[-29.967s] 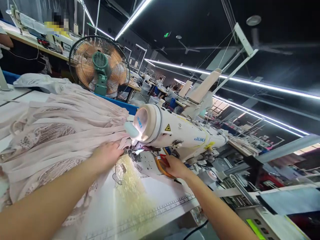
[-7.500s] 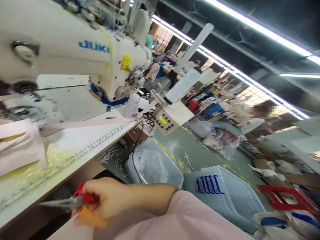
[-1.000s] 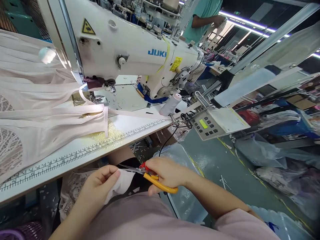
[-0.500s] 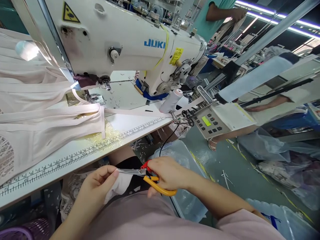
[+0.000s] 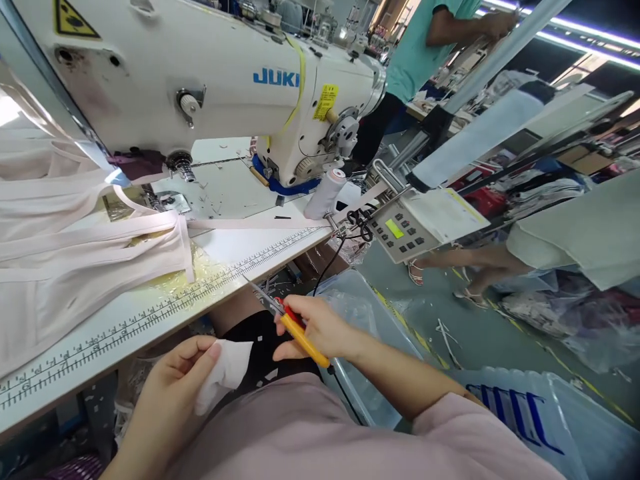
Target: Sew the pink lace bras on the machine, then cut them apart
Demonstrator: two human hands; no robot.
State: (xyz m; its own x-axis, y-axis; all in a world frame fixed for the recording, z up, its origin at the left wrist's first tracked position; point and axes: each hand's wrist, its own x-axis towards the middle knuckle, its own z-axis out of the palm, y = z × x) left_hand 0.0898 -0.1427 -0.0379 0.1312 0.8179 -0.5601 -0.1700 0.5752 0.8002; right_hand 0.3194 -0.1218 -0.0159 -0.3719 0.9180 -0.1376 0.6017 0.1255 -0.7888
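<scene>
My left hand (image 5: 183, 377) pinches a piece of white fabric (image 5: 227, 370) between thumb and fingers, above my lap. My right hand (image 5: 315, 327) is wrapped round the scissors (image 5: 305, 340), which have orange and red handles. Their blades point up and left towards the table edge, apart from the fabric. Pale pink garments (image 5: 85, 273) lie on the sewing table (image 5: 150, 317) to the left, partly under the sewing machine (image 5: 220, 87). A narrow pale strip (image 5: 250, 225) runs from them to the right.
A thread cone (image 5: 325, 193) and a control box (image 5: 400, 230) stand at the table's right. Below is a clear plastic bin (image 5: 385, 333); another bin (image 5: 525, 413) is at lower right. Two other people are beyond: one in a green top (image 5: 413, 47), one walking at right.
The scissors have moved off the fabric at my left fingertips and now tilt up towards the table edge. My view has turned right. The person at right shows more fully.
</scene>
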